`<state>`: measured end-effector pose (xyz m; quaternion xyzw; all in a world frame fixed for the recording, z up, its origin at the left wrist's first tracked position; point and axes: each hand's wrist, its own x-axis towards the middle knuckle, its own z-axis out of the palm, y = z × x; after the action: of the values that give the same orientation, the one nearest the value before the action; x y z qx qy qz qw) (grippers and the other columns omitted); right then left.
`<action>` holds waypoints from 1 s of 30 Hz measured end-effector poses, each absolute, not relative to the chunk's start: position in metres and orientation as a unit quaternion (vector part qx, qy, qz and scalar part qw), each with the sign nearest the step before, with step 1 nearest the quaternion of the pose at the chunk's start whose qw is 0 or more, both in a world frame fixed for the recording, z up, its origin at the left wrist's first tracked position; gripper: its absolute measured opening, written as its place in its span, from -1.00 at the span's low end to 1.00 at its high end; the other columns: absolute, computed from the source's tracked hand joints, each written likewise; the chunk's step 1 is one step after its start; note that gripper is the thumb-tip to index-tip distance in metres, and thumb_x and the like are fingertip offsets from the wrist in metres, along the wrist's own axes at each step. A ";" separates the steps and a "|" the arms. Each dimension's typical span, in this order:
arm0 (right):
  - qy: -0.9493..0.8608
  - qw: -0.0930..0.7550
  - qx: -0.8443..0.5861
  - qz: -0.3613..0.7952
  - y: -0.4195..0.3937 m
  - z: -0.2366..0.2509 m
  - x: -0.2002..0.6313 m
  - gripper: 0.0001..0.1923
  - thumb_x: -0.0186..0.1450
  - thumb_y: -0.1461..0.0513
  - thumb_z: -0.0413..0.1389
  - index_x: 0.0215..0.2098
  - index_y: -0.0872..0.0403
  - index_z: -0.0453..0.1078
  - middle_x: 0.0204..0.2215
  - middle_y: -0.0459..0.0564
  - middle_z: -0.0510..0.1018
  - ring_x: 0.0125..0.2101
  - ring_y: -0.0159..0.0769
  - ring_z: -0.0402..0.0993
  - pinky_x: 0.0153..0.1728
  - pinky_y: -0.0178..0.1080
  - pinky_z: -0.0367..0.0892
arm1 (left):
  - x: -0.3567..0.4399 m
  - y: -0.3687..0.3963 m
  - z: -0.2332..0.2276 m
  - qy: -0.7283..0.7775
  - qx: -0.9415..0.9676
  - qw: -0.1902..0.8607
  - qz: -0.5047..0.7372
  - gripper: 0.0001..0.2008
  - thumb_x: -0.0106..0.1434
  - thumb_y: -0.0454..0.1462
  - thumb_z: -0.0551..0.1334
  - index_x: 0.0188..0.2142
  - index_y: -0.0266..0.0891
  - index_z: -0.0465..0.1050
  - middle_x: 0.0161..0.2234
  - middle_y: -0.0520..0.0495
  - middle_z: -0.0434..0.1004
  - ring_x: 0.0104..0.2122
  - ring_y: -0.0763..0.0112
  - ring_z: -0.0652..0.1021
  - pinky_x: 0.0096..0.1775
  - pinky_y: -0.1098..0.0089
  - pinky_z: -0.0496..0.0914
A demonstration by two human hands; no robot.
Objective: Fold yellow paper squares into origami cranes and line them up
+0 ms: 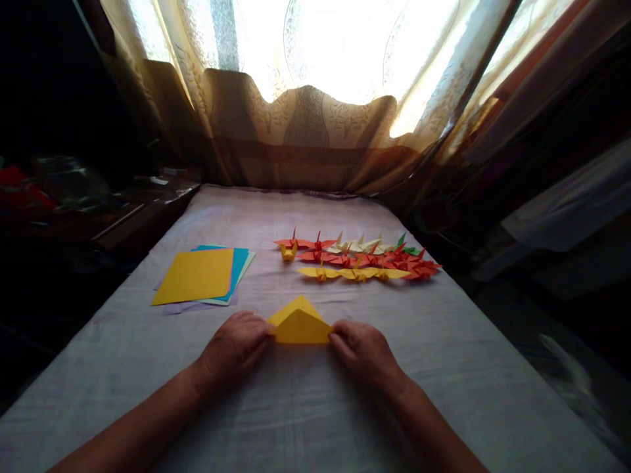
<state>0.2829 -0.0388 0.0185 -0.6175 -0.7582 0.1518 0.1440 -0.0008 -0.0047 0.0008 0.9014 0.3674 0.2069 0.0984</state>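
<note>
Backlit lace curtains [315, 98] hang behind a table under a pale cloth [315, 407]. At its near middle, the left hand [234, 348] and right hand [362, 351] press their fingertips on the two lower corners of a folded yellow paper [300, 325] lying flat between them. Left of it sits a stack of coloured sheets [200, 276]; beyond it to the right, rows of folded paper cranes [359, 257]

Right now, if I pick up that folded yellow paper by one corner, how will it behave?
The folded yellow paper is thin and layered, so it is probably very light and stiffer than a flat sheet, though its flaps may spring open. Left hand and right hand pin its corners to the cloth-covered table; released, it would likely slide easily.
</note>
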 end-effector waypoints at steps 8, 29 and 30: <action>-0.705 0.230 -0.658 0.130 -0.038 -0.005 0.271 -0.69 0.26 0.29 0.10 -0.02 0.07 0.40 -0.32 -0.04 0.60 -0.32 -0.26 0.52 -0.25 -0.28 0.30 | 0.021 -0.015 -0.005 0.376 0.891 -0.077 0.241 -0.62 0.37 -0.40 0.04 0.11 -0.18 0.42 0.12 -0.18 0.47 0.11 0.11 0.47 0.11 0.10 0.36; -0.735 0.270 -0.616 0.090 -0.055 -0.007 0.278 -0.87 0.28 0.31 0.05 -0.43 0.03 0.38 -0.44 -0.07 0.49 -0.36 -0.26 0.42 -0.28 -0.27 0.21 | 0.053 -0.029 -0.018 0.333 0.937 0.006 0.105 -0.44 0.40 0.02 0.09 0.27 -0.20 0.25 0.27 -0.16 0.33 0.23 0.08 0.37 0.21 0.06 0.25; -0.731 0.273 -0.619 0.091 -0.055 -0.007 0.279 -0.88 0.28 0.29 0.07 -0.41 0.03 0.38 -0.44 -0.07 0.50 -0.37 -0.27 0.42 -0.28 -0.26 0.21 | 0.053 -0.029 -0.018 0.332 0.938 0.009 0.104 -0.44 0.40 0.01 0.09 0.27 -0.19 0.25 0.27 -0.16 0.32 0.23 0.08 0.36 0.22 0.07 0.24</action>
<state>0.2789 -0.0547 -0.0069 -0.6187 -0.7310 0.0907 0.2732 0.0532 -0.0291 -0.0178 0.9376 0.3318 0.1035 0.0092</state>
